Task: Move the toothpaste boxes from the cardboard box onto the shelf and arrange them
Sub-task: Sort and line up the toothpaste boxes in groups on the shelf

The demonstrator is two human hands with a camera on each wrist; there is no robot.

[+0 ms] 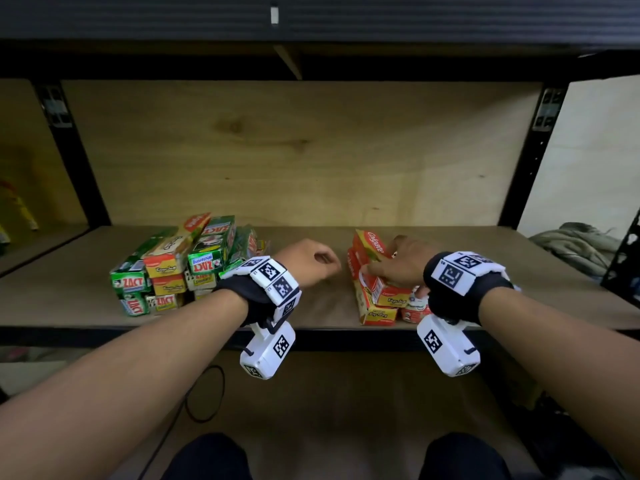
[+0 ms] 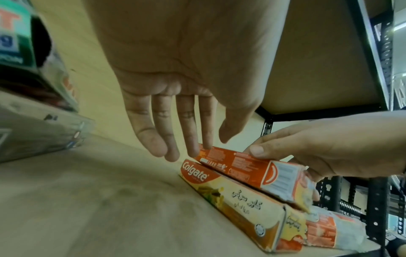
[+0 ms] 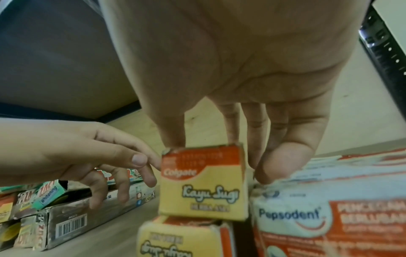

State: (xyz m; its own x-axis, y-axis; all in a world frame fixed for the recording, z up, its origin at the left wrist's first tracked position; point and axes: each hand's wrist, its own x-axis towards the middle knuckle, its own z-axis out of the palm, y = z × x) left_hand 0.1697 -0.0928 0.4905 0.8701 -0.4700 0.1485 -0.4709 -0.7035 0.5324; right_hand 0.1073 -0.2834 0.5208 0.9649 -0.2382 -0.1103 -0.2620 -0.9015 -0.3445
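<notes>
On the wooden shelf (image 1: 325,306) an orange-and-yellow Colgate box (image 1: 372,244) (image 2: 241,167) (image 3: 202,182) lies tilted on top of a second Colgate box (image 1: 375,315) (image 2: 241,203) (image 3: 180,240). My right hand (image 1: 394,265) (image 3: 204,140) (image 2: 318,147) grips the upper box from above, thumb on one side and fingers on the other. My left hand (image 1: 311,261) (image 2: 189,139) (image 3: 87,153) is relaxed, its fingertips touching that box's left side near the far end. Pepsodent boxes (image 1: 415,306) (image 3: 329,217) sit against the Colgate pair on the right. The cardboard box is out of view.
A stack of green ZACT and orange boxes (image 1: 173,268) (image 3: 44,217) stands on the shelf's left part. Bare board separates the two groups. Black uprights (image 1: 533,161) frame the bay, with another shelf overhead. A bundled cloth (image 1: 575,244) lies far right; a cable (image 1: 204,393) runs on the floor.
</notes>
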